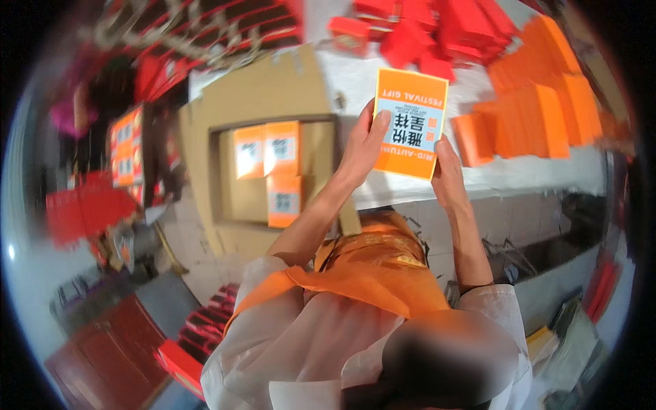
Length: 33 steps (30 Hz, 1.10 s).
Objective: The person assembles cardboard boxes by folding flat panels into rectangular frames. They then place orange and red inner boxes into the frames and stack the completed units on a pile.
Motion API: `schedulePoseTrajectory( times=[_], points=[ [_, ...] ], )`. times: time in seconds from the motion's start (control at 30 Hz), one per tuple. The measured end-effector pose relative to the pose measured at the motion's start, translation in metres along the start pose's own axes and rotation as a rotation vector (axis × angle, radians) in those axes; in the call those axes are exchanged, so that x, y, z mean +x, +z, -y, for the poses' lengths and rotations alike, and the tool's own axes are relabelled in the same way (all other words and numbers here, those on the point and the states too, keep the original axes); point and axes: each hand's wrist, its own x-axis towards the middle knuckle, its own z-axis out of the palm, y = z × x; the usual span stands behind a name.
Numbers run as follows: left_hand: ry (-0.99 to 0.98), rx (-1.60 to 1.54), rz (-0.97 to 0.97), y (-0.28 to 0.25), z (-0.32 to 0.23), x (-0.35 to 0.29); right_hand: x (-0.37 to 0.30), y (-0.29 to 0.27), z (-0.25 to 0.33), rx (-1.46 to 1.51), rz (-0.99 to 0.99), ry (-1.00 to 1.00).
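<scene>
Between both hands I hold an orange gift box [403, 158] with a yellow edge and a pale blue printed panel, above the white-covered table. My left hand [365, 143] grips its left side, the thumb lying on the printed face. My right hand [447, 171] closes on its lower right edge. Left of my left forearm, an open cardboard carton [195, 178] with its flaps spread holds three similar orange boxes [281, 147], grouped toward its middle and right, with bare carton bottom beside them.
Rows of orange boxes [519, 123] stand on the white table cover [478, 181] at the right. Red boxes [406, 44] are heaped at the far side. Another carton with orange boxes [126, 147] sits at the left. Red and black packages [208, 318] are stacked low at the left.
</scene>
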Motion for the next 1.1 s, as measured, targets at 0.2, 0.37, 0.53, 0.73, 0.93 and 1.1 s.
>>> schedulePoseTrajectory(
  times=[0.2,0.37,0.53,0.73,0.93,1.1],
  points=[
    [-0.041,0.024,-0.196,-0.159,0.018,-0.126,-0.024,0.121,-0.108,0.001,0.208,0.467],
    [-0.187,0.037,-0.2,-0.26,0.045,-0.224,-0.067,0.181,-0.188,-0.194,0.474,0.445],
    [0.197,1.103,-0.281,-0.293,0.003,-0.25,-0.049,0.225,-0.168,-0.896,0.827,-0.116],
    [-0.124,0.459,-0.216,-0.338,0.025,-0.248,-0.028,0.257,-0.157,-0.789,0.733,-0.001],
    [-0.18,0.005,-0.799,-0.371,0.071,-0.221,-0.014,0.191,-0.2,-0.668,0.228,0.135],
    [-0.14,-0.096,-0.858,-0.363,0.128,-0.199,-0.024,0.157,-0.239,-0.601,0.077,0.253]
  ],
)
